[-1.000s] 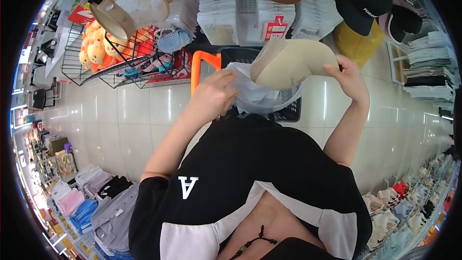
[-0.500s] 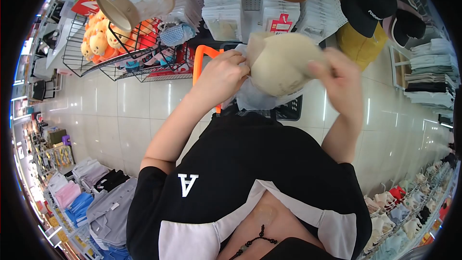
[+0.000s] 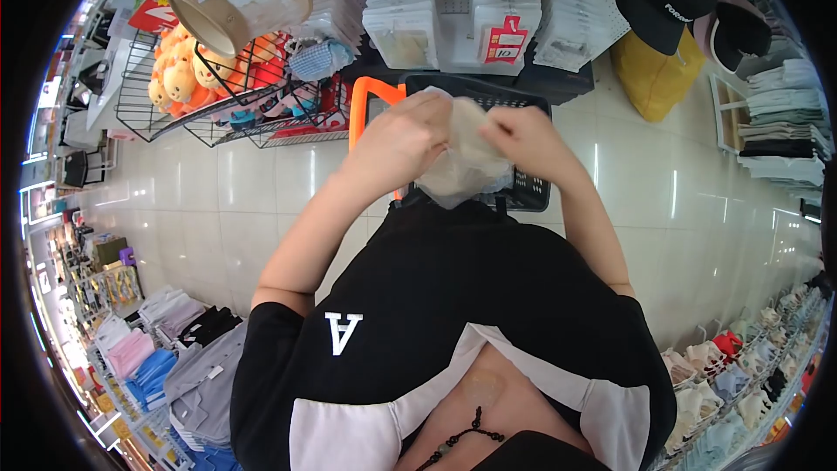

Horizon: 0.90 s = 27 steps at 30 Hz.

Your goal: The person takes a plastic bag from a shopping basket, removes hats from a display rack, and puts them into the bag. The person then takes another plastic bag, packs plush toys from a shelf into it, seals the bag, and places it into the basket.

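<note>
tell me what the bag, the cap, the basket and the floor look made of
Bag: thin plastic film by its look, cloudy and partly see-through, crumpled.
Cap: probably fabric, beige and matte; blur hides any weave.
Basket: likely moulded plastic, black, with holes through its wall.
Floor: hard glossy tiles, with seams and bright reflections; ceramic or stone, I can't tell.

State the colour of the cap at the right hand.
The cap is beige, best seen in the head view.

My hat (image 3: pixel 472 133) looks beige; my black shirt (image 3: pixel 488 270) carries a white letter (image 3: pixel 342 333); the black basket (image 3: pixel 534 197) has an orange handle (image 3: pixel 358 113).
</note>
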Tool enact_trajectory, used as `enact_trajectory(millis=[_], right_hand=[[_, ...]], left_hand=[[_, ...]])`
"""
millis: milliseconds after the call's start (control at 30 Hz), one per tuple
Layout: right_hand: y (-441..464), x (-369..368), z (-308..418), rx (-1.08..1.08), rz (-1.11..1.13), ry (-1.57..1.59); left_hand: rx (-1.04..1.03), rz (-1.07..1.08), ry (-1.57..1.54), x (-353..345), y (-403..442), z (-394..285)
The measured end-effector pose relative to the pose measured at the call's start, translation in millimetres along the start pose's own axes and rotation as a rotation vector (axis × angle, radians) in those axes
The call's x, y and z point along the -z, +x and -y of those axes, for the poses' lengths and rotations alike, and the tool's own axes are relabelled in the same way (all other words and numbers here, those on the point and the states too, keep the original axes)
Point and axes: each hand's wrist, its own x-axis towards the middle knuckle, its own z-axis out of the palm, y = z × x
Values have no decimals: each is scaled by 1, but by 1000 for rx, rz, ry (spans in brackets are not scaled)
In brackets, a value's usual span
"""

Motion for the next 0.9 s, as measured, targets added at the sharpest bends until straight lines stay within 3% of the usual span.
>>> enact_trajectory(millis=[133,267,400,467,600,633,667,733,767,833,900], right_hand=[[-1,12,13,-22,-173,313],[16,-36,-26,103,217,212],[24,-54,-59,173,419,147],[25,-43,-54,-35,503,40],[5,15,-52,-151,292,56],[1,25,-63,68,119,-13],[-5,36,-70,68,121,-14],[-10,67,-55,-213,157,-34],[-13,75,-49,-213,158,-37],[-20,84,-40,10,49,-328],[-22,87,-38,63,-52,-310]], left_hand=[[-115,-90,12,2,2,2],[-223,-41,-3,9,19,-9],[-294,-31,-28,6,17,-12],[-185,25,21,20,10,-4],[-123,-68,128,41,-2,20],[-87,-65,167,42,-6,28],[-51,-61,206,43,-9,34],[-51,-97,218,42,-10,38],[-63,-96,228,42,-10,38],[-72,-97,234,40,-9,37],[-47,-83,293,43,-5,36]])
